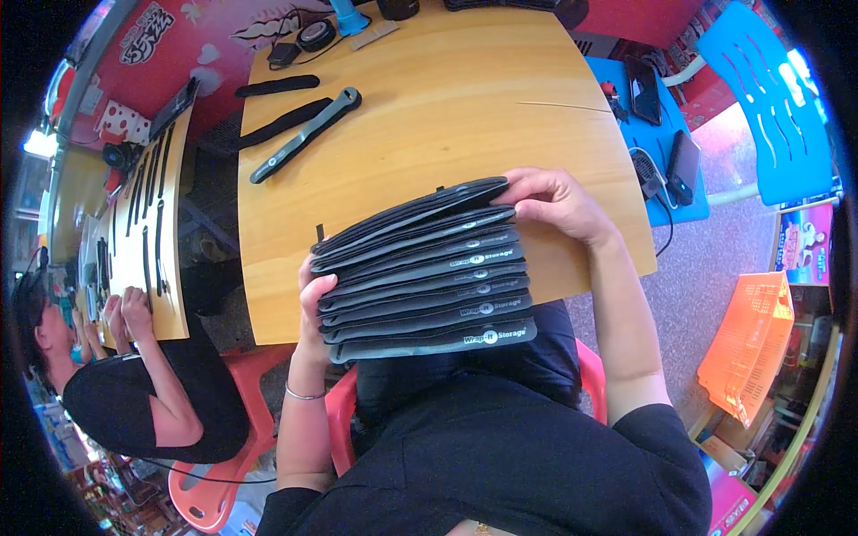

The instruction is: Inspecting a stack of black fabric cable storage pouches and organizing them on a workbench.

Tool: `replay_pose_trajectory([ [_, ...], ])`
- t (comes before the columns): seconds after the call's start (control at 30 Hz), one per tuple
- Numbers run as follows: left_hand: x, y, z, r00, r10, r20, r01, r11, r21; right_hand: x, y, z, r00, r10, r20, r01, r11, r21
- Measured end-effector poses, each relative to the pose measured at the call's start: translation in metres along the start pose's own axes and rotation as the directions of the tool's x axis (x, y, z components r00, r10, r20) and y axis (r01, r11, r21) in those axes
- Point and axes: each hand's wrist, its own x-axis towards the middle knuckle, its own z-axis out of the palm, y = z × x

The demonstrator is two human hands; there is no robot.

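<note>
Currently, the stack of straps (424, 290) spans both of my hands, above the near edge of the table and partly over my lap. The grey and black straps lie in overlapping layers, fanned toward me, with their printed ends on the right.

My left hand (313, 304) clasps the left ends: the thumb presses against the edge, while the fingers behind are hidden. My right hand (563, 204) pinches the far right corner between thumb and fingers, where the farthest layer parts slightly from those below. How firmly each grip presses, I cannot tell.

Judging by this pose, the step in hand is gathering and aligning the layers. The next move likely calls for a steady left clasp while the right fingers draw the far layer level; a loose left hold could let the layers slide apart.

Beyond the stack, a loose strap (304, 140) lies slantwise on the table (447, 125), near a black strip (279, 86). Left of me, a co-worker (143, 393) sits at a side table (175, 232) bearing more straps.
</note>
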Motion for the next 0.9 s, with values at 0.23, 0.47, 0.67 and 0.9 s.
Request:
replay_pose_trajectory([
  [0.23,-0.002,-0.002,-0.003,0.995,-0.104,-0.008,0.104,0.994,0.017,0.001,-0.01,0.003,1.0,0.006,0.022,-0.007,1.0,0.024],
  [0.47,-0.004,-0.008,-0.003,0.999,-0.046,-0.026,0.045,0.999,-0.03,0.001,-0.005,0.0,0.999,0.006,0.053,-0.008,0.999,0.034],
  [0.67,-0.003,-0.006,-0.001,1.0,-0.013,-0.024,0.01,0.995,-0.097,0.001,-0.001,0.001,1.0,0.007,-0.003,-0.007,0.999,0.047],
  [0.9,0.0,-0.006,-0.001,0.994,0.113,-0.014,-0.112,0.994,0.01,0.001,-0.003,0.003,1.0,-0.015,-0.009,0.016,0.999,0.028],
])
